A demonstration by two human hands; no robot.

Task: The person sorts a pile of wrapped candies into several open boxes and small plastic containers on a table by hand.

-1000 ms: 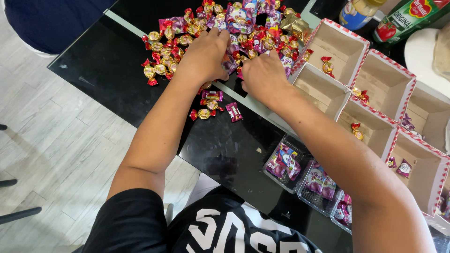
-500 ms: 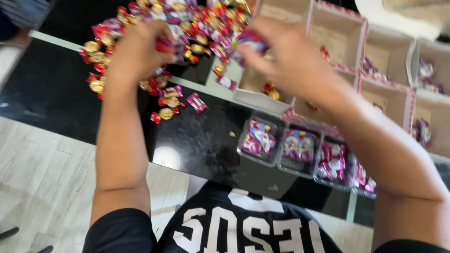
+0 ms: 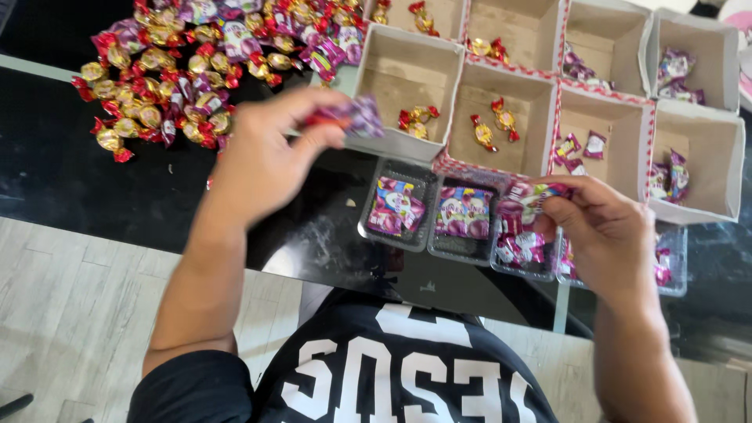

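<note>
Left hand (image 3: 262, 160) had its grip pinched on a purple-wrapped candy (image 3: 354, 117), thumb and fingertips pressed on one end, the rest sticking out past the fingers over the near wall of a cardboard box (image 3: 407, 86) that already carried red-and-gold candies (image 3: 415, 121). Right hand (image 3: 607, 235) had its grip closed on a purple candy pack (image 3: 526, 200), held just above the row of clear plastic trays (image 3: 395, 210) at the table (image 3: 63, 180) edge; each tray showed a similar purple pack inside. Risks as I judged them: the left pinch was shallow, on the wrapper twist only, so the candy could slip and land in the box with the gold ones, mixing the kinds, or bounce onto the black table. The right-hand pack hung between two trays; released there it could straddle a rim or double up in a tray that was already filled. The trays sat close to the near table edge, so a nudge from the right wrist could push one off to the floor (image 3: 70, 313). The loose candy pile (image 3: 180, 70) lay well apart to the left, near the left forearm; a sweep back could scatter it. The boxes touched each other, so a bump to one would shift its neighbours.
</note>
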